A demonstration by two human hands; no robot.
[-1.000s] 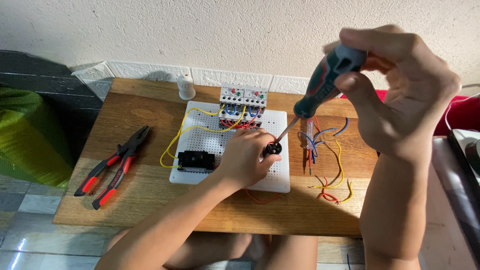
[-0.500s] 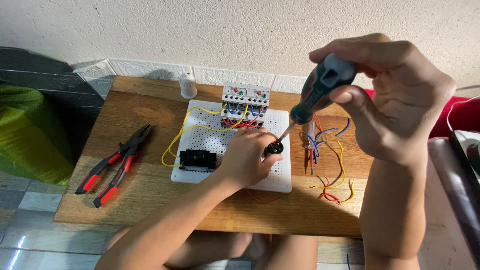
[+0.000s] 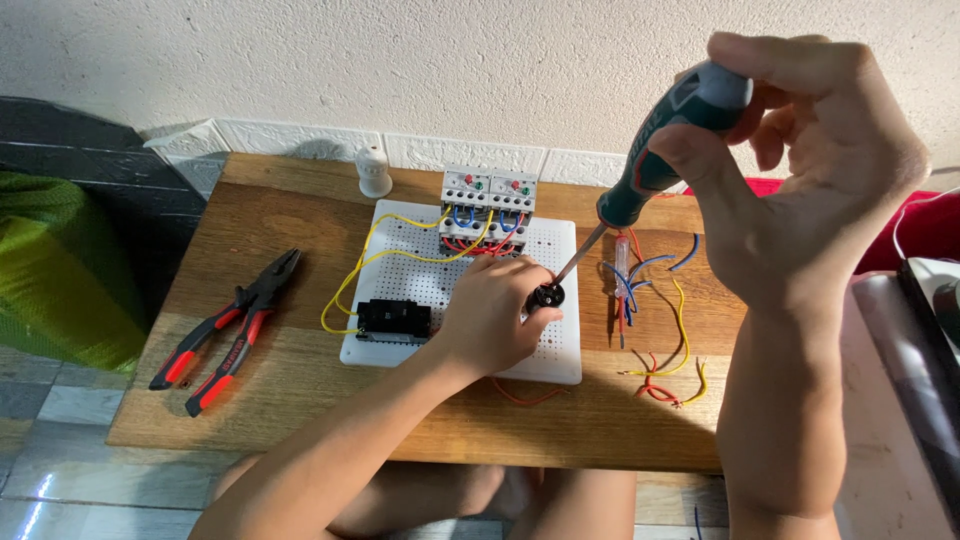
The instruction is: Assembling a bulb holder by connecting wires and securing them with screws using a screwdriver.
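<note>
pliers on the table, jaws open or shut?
Shut, it seems. The red-and-black pliers lie flat on the wooden table left of the white perforated board: jaw tips meet, only the handles splay. Neither hand touches them.

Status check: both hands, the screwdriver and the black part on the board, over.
Right hand grips screwdriver, tip at small black part. Left hand steadies that part on white board. Loose wires lie beside the board; pliers lie apart.

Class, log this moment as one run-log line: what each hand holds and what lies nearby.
right hand: grips screwdriver | left hand: steadies small black part on white board | pliers: lying apart on table
</note>
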